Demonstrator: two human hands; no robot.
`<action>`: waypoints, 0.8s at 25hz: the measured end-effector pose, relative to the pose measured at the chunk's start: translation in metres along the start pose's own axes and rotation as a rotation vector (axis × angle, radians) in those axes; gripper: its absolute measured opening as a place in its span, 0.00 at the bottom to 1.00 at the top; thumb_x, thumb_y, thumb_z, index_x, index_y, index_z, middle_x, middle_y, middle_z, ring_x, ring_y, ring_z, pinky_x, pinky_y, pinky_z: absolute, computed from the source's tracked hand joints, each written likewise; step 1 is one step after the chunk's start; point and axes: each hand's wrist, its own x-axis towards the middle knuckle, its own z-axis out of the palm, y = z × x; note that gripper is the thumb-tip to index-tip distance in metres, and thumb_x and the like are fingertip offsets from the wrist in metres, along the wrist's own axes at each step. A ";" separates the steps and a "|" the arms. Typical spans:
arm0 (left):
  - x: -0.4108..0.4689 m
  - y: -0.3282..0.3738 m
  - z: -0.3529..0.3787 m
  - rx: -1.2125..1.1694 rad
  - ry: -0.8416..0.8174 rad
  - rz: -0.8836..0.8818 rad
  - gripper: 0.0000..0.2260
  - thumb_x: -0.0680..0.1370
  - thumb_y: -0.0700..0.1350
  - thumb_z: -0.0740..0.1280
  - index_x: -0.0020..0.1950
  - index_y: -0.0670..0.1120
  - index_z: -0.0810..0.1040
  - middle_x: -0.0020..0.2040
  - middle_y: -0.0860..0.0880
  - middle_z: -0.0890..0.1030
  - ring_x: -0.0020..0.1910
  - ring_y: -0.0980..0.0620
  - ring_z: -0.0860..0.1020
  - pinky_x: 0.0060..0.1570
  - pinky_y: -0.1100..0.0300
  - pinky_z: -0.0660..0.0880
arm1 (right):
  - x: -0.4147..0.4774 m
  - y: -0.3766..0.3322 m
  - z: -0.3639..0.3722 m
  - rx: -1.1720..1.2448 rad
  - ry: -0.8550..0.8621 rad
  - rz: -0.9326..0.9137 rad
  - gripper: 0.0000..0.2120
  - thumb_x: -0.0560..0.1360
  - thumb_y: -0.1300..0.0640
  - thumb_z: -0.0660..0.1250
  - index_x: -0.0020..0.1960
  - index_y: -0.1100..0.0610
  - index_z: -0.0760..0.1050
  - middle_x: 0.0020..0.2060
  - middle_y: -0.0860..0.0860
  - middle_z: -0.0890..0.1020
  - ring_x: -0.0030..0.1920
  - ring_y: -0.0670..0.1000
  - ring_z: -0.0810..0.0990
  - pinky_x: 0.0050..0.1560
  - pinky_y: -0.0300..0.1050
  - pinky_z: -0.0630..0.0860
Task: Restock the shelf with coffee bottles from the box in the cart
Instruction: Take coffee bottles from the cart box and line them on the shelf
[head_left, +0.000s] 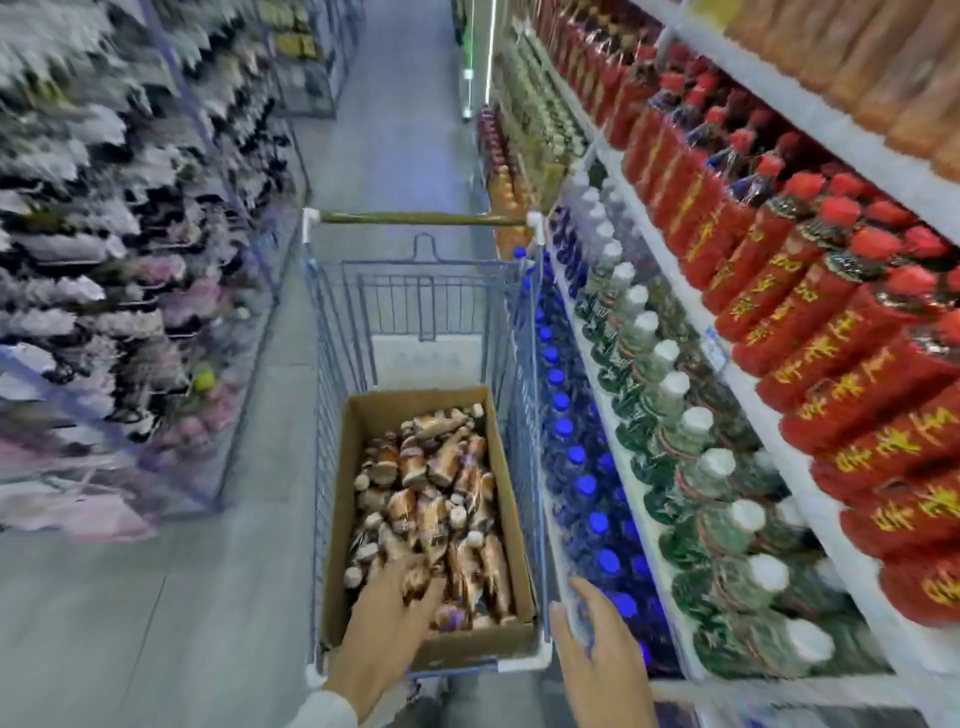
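Note:
A brown cardboard box (343, 493) sits in a blue wire cart (332, 322) and holds several brown coffee bottles (441, 483) lying in a heap. My left hand (389, 608) reaches into the near end of the box, its fingers spread over the bottles there; whether it grips one is not plain. My right hand (597, 644) hovers beside the cart's right side, fingers relaxed and holding nothing, near the low shelf (670, 525) of blue-capped bottles (587, 486).
Shelving on the right carries rows of red bottles (831, 364), white-capped green bottles (691, 426) and blue-capped ones. A blurred rack of hanging goods (104, 260) lines the left. The grey aisle floor (395, 130) runs ahead past the cart handle (421, 218).

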 end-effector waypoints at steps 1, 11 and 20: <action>0.011 -0.006 -0.005 -0.021 -0.013 -0.018 0.16 0.78 0.62 0.67 0.64 0.63 0.74 0.61 0.61 0.76 0.58 0.55 0.80 0.58 0.58 0.78 | 0.009 -0.006 0.013 -0.022 -0.028 0.000 0.21 0.78 0.50 0.71 0.69 0.50 0.76 0.68 0.52 0.78 0.71 0.53 0.74 0.71 0.48 0.68; 0.111 -0.028 -0.004 -0.047 -0.077 -0.214 0.17 0.79 0.54 0.67 0.66 0.51 0.75 0.63 0.50 0.80 0.61 0.50 0.77 0.59 0.56 0.73 | 0.075 -0.025 0.069 -0.209 -0.256 0.078 0.24 0.81 0.40 0.62 0.75 0.44 0.67 0.71 0.42 0.73 0.69 0.45 0.71 0.68 0.44 0.67; 0.272 0.013 0.067 -0.052 -0.026 -0.187 0.24 0.80 0.56 0.67 0.72 0.45 0.72 0.67 0.46 0.78 0.62 0.49 0.76 0.62 0.56 0.71 | 0.111 0.009 0.080 -0.283 -0.321 0.196 0.21 0.77 0.47 0.71 0.68 0.45 0.74 0.63 0.42 0.79 0.56 0.40 0.77 0.47 0.18 0.66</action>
